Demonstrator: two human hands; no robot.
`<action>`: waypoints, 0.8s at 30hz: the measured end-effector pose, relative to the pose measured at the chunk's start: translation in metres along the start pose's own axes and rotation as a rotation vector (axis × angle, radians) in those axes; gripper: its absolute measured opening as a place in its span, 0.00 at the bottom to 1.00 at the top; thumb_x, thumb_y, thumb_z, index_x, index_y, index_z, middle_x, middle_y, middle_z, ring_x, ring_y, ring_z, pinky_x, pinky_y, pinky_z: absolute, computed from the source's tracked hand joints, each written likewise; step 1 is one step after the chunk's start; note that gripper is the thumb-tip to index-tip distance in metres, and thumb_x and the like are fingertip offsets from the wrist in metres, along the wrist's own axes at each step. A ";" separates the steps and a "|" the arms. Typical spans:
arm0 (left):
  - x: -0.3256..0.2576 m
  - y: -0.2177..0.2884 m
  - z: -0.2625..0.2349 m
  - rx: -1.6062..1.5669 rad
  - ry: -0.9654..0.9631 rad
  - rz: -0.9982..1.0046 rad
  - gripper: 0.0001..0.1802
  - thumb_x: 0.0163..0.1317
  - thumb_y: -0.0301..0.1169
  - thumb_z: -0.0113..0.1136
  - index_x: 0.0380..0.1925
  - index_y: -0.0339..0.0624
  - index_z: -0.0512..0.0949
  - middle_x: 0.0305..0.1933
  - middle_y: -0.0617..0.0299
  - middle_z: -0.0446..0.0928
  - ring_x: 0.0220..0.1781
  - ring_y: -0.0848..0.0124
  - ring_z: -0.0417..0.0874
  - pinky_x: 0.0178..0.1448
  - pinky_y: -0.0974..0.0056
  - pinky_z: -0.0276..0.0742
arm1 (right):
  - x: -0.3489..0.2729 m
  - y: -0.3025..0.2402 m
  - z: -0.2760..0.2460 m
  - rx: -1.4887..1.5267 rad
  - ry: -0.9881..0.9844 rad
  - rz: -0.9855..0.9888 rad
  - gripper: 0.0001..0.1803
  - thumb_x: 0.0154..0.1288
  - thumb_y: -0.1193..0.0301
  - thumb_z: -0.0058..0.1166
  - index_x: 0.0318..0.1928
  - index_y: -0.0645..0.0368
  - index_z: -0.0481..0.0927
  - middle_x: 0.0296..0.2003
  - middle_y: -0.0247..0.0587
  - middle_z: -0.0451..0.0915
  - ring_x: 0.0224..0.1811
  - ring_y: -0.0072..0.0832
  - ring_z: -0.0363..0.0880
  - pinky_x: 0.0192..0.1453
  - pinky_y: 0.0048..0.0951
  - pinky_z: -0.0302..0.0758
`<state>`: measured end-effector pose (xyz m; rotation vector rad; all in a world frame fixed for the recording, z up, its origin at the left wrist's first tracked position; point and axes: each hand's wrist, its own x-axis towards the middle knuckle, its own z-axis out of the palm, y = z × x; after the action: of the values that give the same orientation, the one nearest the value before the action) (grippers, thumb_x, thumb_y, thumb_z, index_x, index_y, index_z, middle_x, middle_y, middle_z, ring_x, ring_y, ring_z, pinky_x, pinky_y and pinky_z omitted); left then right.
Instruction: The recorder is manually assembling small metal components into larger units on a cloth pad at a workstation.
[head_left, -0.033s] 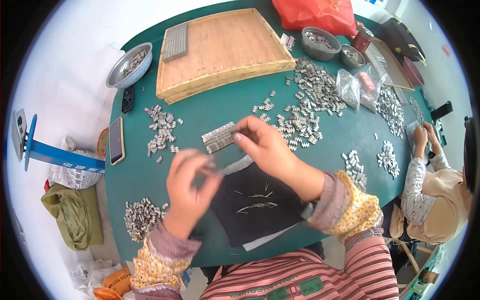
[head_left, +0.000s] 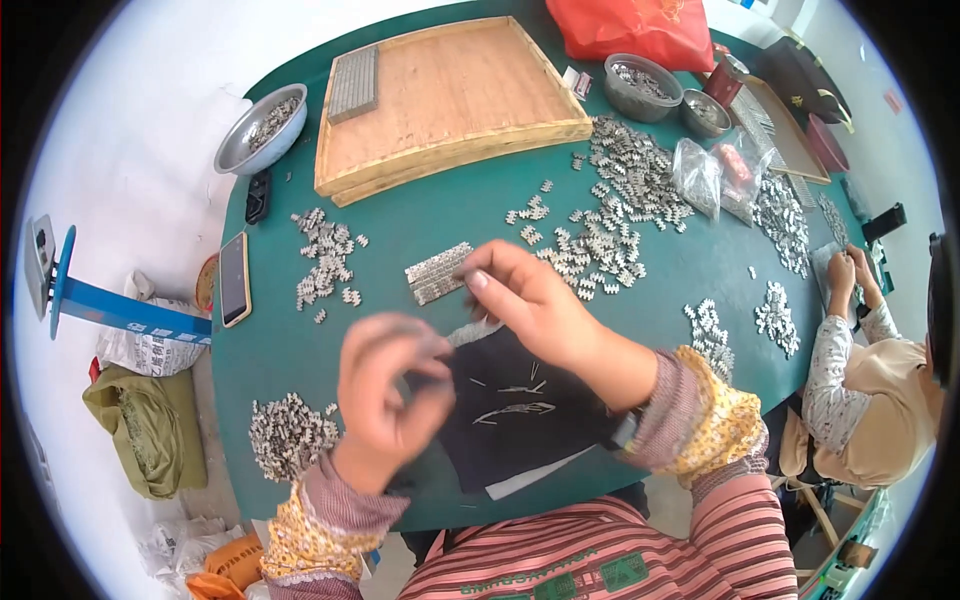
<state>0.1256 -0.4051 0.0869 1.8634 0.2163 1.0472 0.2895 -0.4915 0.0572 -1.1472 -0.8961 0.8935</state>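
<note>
Right hand (head_left: pixel 530 300) pinches the grey strip of metal clips (head_left: pixel 437 272), which runs out toward ten o'clock across the desk (head_left: pixel 440 215); left hand (head_left: pixel 388 385), fingers curled, blurred, grip unclear, sits nearer the body.

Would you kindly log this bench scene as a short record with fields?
Surface: green table
Left hand: raised and blurred, fingers pinched; contents cannot be made out
Right hand: fingertips on a stacked row of small metal pieces
Under the hands: dark cloth with thin pins
Nearby: wooden tray, metal bowl, phone
</note>
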 end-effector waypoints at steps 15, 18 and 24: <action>-0.054 0.010 0.002 -0.060 -0.585 0.534 0.36 0.54 0.49 0.64 0.58 0.41 0.69 0.66 0.48 0.64 0.69 0.45 0.62 0.63 0.48 0.68 | -0.079 -0.003 0.065 -0.149 -0.064 -0.173 0.11 0.70 0.69 0.52 0.47 0.59 0.70 0.31 0.28 0.72 0.26 0.11 0.68 0.27 0.16 0.66; -0.048 0.002 0.013 -0.110 -0.261 0.507 0.37 0.57 0.53 0.61 0.61 0.43 0.67 0.65 0.51 0.67 0.71 0.43 0.56 0.69 0.46 0.57 | -0.081 -0.006 0.070 0.044 0.023 -0.153 0.12 0.69 0.70 0.53 0.48 0.59 0.69 0.31 0.29 0.73 0.30 0.12 0.70 0.32 0.17 0.69; -0.044 -0.018 0.043 -0.207 -0.143 0.430 0.40 0.63 0.56 0.54 0.68 0.47 0.56 0.66 0.52 0.66 0.72 0.44 0.54 0.71 0.42 0.51 | -0.071 0.028 0.046 -0.054 0.109 -0.097 0.22 0.70 0.70 0.47 0.59 0.62 0.58 0.48 0.49 0.69 0.53 0.36 0.72 0.61 0.33 0.66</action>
<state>0.1352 -0.4471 0.0397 1.8242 -0.3804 1.1641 0.2175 -0.5358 0.0295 -1.1770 -0.8835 0.7252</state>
